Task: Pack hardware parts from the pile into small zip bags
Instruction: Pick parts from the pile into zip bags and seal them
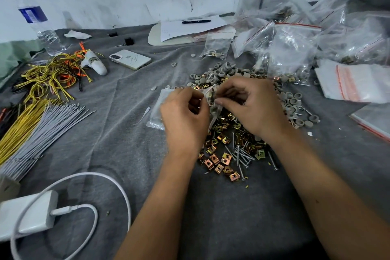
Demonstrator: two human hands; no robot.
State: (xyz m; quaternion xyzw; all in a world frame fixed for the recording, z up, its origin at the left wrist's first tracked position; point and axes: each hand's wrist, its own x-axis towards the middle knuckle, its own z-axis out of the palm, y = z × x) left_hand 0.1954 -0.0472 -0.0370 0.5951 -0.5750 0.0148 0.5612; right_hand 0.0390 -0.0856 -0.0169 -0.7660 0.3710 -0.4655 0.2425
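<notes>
Both hands meet over the far edge of the parts pile on the grey cloth-covered table (pixel 130 112). The left hand (pixel 183 116) and the right hand (pixel 251 105) each pinch, between thumb and fingers, the mouth of a small clear plastic zip bag (pixel 211 99) held between them; brass-coloured pieces and a grey piece show inside it. Directly below and nearer the person lies the pile of square brass-coloured metal clips (pixel 221 160) mixed with silver screws (pixel 240 154). Beyond the hands is a heap of grey round rubber caps (pixel 219 72). A flat stack of empty clear bags (pixel 157 110) lies under the left hand. To the far right, filled clear zip bags with red seal lines (pixel 295 48) are heaped together, holding similar parts.
</notes>
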